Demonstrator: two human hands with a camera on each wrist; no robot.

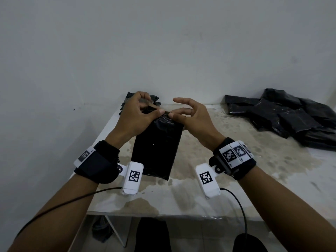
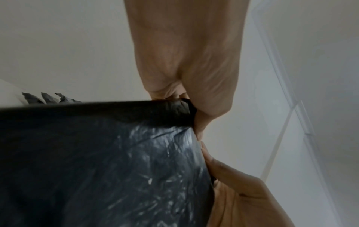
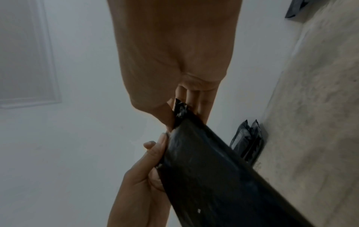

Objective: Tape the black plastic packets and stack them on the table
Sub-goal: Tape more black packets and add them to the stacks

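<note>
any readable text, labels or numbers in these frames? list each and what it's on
None.
The black packet held by the left hand and right hand is unprinted.
The wrist bands and wrist cameras carry only black-and-white square code markers, no letters or digits.

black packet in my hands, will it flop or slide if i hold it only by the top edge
Probably floppy: the black packet hangs from its top edge, pinched by the left hand and right hand, and the film is wrinkled there. Its glossy surface suggests it may slip. It looks light, since fingertip pinches alone carry it.
</note>
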